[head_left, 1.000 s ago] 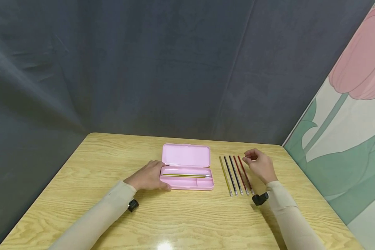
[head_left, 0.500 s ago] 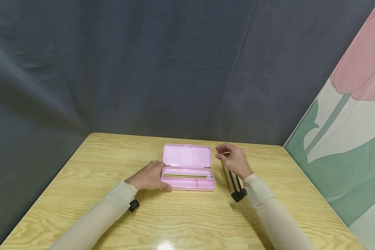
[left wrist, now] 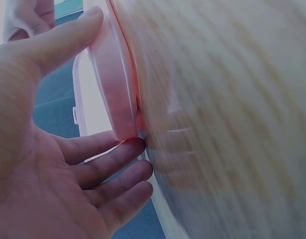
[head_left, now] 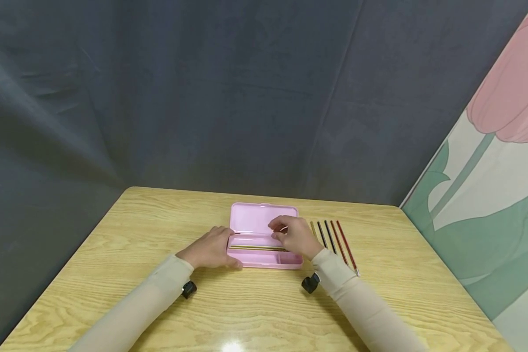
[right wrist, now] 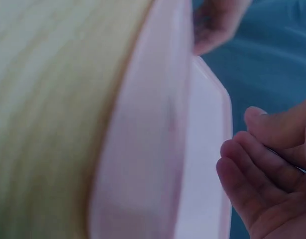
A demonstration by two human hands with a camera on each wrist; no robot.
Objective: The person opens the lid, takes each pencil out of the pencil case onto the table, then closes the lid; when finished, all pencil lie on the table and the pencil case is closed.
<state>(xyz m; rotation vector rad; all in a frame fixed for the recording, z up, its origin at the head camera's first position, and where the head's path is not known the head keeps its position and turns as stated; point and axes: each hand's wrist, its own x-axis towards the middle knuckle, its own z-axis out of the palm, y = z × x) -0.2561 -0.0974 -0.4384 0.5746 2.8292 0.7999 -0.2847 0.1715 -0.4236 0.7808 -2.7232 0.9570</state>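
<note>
A pink pencil case [head_left: 264, 265] lies on the table with its lid [head_left: 252, 217] raised at the back. Two yellow pencils [head_left: 255, 248] lie lengthwise in its long compartment. My left hand [head_left: 209, 248] grips the case's left end, thumb at the front wall and fingers round the end, as the left wrist view shows. Over the right part of the case hovers my right hand [head_left: 294, 235], thumb and fingertips drawn close together; I cannot tell whether something thin is between them. In the right wrist view its fingers [right wrist: 262, 169] are bent beside the lid.
To the right of the case lie a yellow pencil [head_left: 313, 228], two dark pencils [head_left: 330, 236] and two red pencils [head_left: 347, 244], partly behind the right wrist. A dark curtain [head_left: 264, 98] hangs behind the wooden table [head_left: 246, 313].
My right hand has moved left from beside the red pencils, across the row, to above the case. My left hand stays at the case's left end.
</note>
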